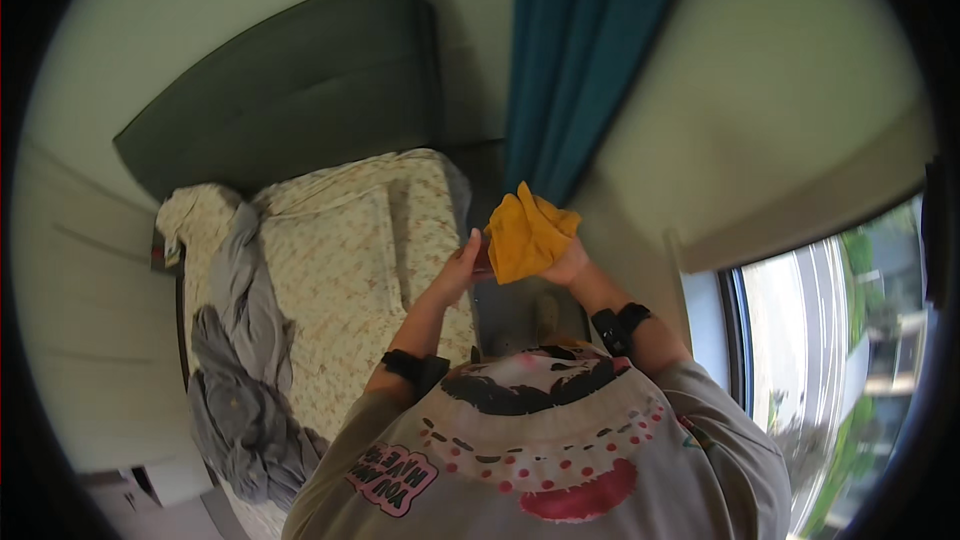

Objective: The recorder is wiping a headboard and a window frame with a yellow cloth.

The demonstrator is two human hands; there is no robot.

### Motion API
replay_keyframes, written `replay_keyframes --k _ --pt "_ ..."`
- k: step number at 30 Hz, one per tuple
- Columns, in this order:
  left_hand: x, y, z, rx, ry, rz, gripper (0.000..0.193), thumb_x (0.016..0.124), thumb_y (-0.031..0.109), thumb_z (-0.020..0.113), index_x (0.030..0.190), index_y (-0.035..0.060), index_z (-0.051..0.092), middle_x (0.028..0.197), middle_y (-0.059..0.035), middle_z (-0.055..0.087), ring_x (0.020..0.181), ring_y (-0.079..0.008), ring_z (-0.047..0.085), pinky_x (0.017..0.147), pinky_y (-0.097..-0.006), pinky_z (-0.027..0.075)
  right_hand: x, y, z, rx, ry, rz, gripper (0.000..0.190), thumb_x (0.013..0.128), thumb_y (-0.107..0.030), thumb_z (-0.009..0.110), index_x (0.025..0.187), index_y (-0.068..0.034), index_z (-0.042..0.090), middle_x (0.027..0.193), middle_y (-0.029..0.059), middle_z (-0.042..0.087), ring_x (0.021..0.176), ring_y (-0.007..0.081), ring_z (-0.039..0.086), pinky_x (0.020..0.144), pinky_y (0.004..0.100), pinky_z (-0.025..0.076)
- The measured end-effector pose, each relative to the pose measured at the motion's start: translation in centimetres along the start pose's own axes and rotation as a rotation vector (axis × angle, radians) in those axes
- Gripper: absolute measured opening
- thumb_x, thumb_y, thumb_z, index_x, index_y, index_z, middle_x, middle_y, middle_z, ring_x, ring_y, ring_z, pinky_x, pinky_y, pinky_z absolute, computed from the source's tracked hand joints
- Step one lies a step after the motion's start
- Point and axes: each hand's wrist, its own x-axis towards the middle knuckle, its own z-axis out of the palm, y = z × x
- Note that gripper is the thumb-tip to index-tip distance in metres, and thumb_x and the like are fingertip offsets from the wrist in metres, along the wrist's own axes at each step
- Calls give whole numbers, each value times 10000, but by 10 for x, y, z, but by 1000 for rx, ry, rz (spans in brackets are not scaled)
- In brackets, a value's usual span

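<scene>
A crumpled mustard-yellow cloth [529, 232] is bunched in my right hand [570, 262], which grips it from the right and below. Folds of fabric cover most of those fingers. Close to the cloth's left edge is my left hand [457, 270], thumb raised. Something dark reddish shows between that thumb and the cloth; whether it is my shaded fingers or a held object is unclear. Both hands are in front of me, above the floor [506, 315] beside the bed.
On my left is a bed with a floral sheet [330, 255], a rumpled grey blanket [247, 405] and a dark padded headboard [300, 82]. A teal curtain [577, 52] hangs ahead. The window [810, 330] is on my right, past a pale wall [757, 127].
</scene>
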Motion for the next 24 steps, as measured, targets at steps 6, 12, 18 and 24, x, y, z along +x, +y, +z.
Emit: replay_keyframes --k 6,12,18,24 --pt "17 32 -9 -375 217 258 552 1002 505 522 1281 33 589 1228 -93 624 1044 -211 649 903 -372 531 67 -16 21 -86 -49 229 452 1028 -386 409 1402 -148 502 1428 67 535 1337 275 486 1158 475 335" --pt "60 57 -24 -341 582 430 272 963 259 671 1101 25 678 927 -16 690 793 -109 646 697 -254 513 145 -72 -9 -93 43 450 548 994 -488 444 1424 -152 490 1457 91 509 1354 283 470 1145 507 332" --pt "94 102 -39 304 734 449 334 926 302 693 1013 -20 685 828 -101 709 720 -169 657 674 -313 511 187 -105 2 -250 -36 630 623 1008 -559 420 1472 -143 412 1453 69 506 1321 284 506 1108 529 378" --pt "117 114 -47 386 802 440 317 922 269 698 1008 -34 663 790 -90 681 725 -124 627 650 -302 503 220 -75 -32 -576 235 587 533 889 -389 736 1300 -116 534 1233 59 623 1101 210 634 903 426 547"
